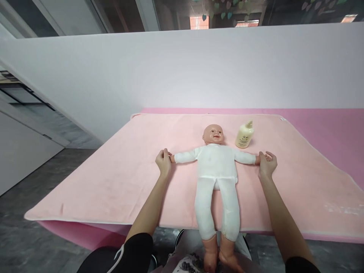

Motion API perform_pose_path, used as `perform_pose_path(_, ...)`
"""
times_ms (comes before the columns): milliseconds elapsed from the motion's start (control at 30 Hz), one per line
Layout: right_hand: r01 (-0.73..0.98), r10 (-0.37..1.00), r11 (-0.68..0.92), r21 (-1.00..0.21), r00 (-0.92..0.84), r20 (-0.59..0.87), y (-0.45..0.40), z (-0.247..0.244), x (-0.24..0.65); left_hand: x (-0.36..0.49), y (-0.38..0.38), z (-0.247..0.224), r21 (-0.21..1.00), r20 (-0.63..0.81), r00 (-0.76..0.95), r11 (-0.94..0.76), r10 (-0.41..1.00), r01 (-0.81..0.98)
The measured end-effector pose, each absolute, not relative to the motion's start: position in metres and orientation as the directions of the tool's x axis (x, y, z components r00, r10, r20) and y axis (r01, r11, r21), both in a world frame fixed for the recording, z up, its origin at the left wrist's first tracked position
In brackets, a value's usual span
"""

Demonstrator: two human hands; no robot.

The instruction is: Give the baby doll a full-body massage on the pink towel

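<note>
The baby doll (217, 161) lies face up on a pale pink blanket (113, 178), its head toward the white wall (199, 68) and its bare feet reaching past the near edge of the blanket, above the person's lap. Its arms are spread out to both sides, and its body and limbs are white down to the wrists and ankles. The only lettering near it is dark print on the front of a pale yellow pump bottle (244, 135), too small to read; a small white tag (283, 119) at the blanket's far right corner is also illegible.

The doll lies between the two hands, its trunk well apart from both. The left hand (164, 161) is nearly closed, fingers curled around the doll's hand at the end of the outstretched arm on that side. The right hand (267, 163) is partly closed on the other doll hand, thumb and curled fingers about it, with small doll fingers showing between.

The bottle stands upright beside the doll's head, nearer the right hand. Under the blanket is a darker pink surface (327, 136).
</note>
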State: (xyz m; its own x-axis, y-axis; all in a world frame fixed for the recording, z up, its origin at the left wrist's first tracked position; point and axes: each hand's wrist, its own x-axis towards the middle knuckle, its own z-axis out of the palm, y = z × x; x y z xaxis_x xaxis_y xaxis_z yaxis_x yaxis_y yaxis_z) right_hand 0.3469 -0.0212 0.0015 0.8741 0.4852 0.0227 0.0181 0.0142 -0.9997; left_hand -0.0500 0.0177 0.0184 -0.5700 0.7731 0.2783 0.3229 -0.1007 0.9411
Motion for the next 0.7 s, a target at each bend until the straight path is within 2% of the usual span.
perform_pose_path(67, -0.186, 0.525, 0.186, -0.965, 0.849, -0.062, -0.018, -0.001, 0.345, -0.048, 0.024, 0.015, 0.991, 0.090, -0.684, -0.133, 0.724, -0.011)
perform_pose_path(167, -0.357, 0.662, 0.291, -0.887, 0.745, -0.083, -0.019, -0.002, 0.336, -0.048, 0.031, 0.009, 0.877, -0.217, -0.721, -0.193, 0.658, -0.441)
perform_pose_path(200, -0.375, 0.705, 0.288, -0.881, 0.706, -0.070, -0.020, -0.001, 0.331, -0.048, 0.031, 0.008, 0.819, -0.271, -0.709, -0.231, 0.650, -0.525)
perform_pose_path(267, -0.344, 0.778, 0.256, -0.903, 0.629, -0.019, -0.022, -0.001, 0.320, -0.044, 0.030, 0.007, 0.737, -0.290, -0.692, -0.307, 0.661, -0.602)
perform_pose_path(367, -0.169, 0.830, 0.241, -0.956, 0.547, 0.112, -0.025, 0.000, 0.304, -0.028, 0.023, 0.006, 0.723, -0.195, -0.661, -0.349, 0.725, -0.596)
perform_pose_path(467, 0.018, 0.826, 0.226, -0.974, 0.527, 0.202, -0.029, 0.001, 0.295, -0.003, 0.013, 0.005, 0.796, -0.094, -0.557, -0.274, 0.825, -0.540)
perform_pose_path(600, 0.200, 0.802, 0.180, -0.963, 0.537, 0.261, -0.032, 0.004, 0.291, 0.024, 0.000, 0.003, 0.932, 0.113, -0.370, -0.228, 0.922, -0.282)
perform_pose_path(700, 0.311, 0.789, 0.156, -0.938, 0.531, 0.308, -0.032, 0.005, 0.287, 0.034, -0.005, 0.001, 0.969, 0.221, -0.241, -0.241, 0.945, -0.057)
